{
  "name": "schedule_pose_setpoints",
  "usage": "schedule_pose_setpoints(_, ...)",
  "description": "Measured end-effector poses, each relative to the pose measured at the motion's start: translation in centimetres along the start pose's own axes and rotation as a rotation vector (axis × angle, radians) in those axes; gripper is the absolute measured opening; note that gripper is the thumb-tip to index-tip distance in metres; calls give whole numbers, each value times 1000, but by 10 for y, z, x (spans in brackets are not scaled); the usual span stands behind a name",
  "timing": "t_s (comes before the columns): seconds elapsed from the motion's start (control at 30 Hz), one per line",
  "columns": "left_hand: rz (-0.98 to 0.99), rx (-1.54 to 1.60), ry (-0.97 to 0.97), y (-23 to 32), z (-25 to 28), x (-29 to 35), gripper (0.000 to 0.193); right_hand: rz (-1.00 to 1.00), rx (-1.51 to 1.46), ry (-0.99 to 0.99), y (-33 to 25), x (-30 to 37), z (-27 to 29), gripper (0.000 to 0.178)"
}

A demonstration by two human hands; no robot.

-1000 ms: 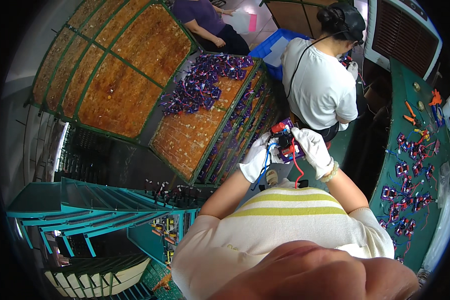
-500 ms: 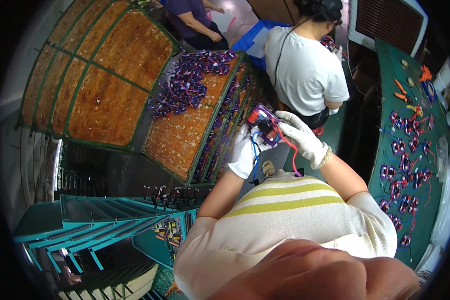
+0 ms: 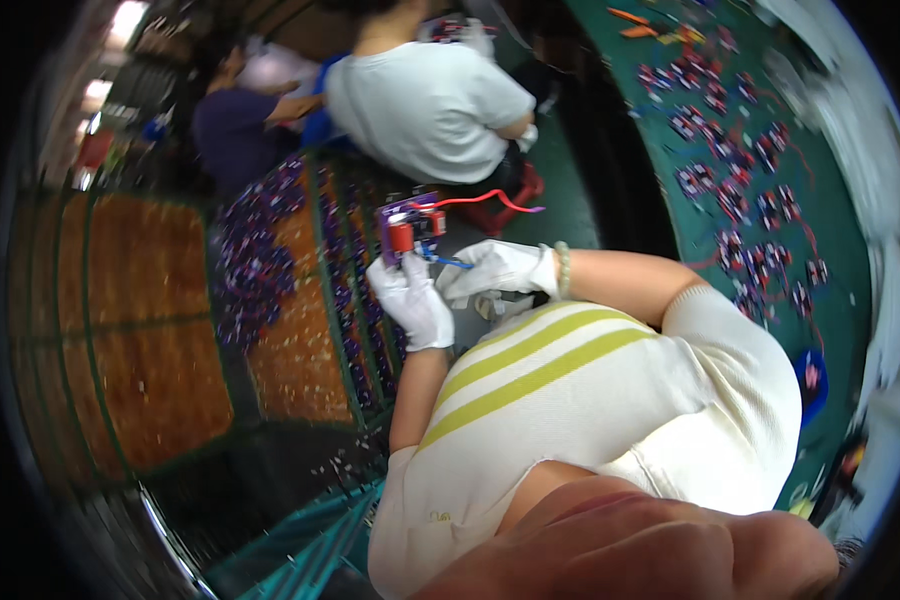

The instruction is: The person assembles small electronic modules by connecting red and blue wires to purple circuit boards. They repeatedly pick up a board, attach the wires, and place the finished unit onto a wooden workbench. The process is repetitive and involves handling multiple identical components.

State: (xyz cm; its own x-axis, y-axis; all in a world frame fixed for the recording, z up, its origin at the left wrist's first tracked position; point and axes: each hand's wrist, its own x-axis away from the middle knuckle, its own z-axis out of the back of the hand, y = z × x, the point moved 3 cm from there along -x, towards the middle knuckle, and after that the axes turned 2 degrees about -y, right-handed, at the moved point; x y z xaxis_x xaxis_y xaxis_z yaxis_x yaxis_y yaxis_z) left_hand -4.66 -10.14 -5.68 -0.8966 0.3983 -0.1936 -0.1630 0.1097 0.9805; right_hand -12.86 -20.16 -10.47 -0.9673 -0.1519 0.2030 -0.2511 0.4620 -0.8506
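Off the purple board (image 3: 413, 226) the right hand (image 3: 503, 268) is moved; the blue wire (image 3: 450, 262) seems pinched by its fingers. Wires on, the board is held up, pinched by the left hand (image 3: 413, 300). More boards (image 3: 734, 203) are on the green table (image 3: 830, 215).

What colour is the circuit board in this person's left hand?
The circuit board is purple; the head view, the only one, shows it best.

Nothing legible anywhere from where I stand! A small mark (image 3: 439, 517) sits on the chest of the cream shirt (image 3: 570, 440), too tiny to make out; up on the purple circuit board (image 3: 390, 226) and across the worktop (image 3: 840, 320), no lettering or number comes clear either.
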Motion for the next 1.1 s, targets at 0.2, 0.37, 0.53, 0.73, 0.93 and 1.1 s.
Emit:
schedule_pose_setpoints(0.2,-18,-235,-209,-24,-28,-3,24,630,1129,813,-20,66,47,33)
schedule_pose_setpoints(0.37,94,-208,-469,-34,-61,11,20,461,1019,924,-14,110,77,50)
schedule_pose_setpoints(0.53,-16,-391,-607,-51,-88,14,18,-79,590,503,26,144,109,28)
schedule_pose_setpoints(0.73,319,-374,-656,-83,-118,21,28,100,333,660,22,183,125,34)
schedule_pose_setpoints(0.93,701,-118,-668,-99,-122,14,46,245,436,966,-34,197,204,27)
schedule_pose_setpoints(1.1,851,-18,-419,-125,-50,-4,43,251,708,1217,-63,199,337,33)
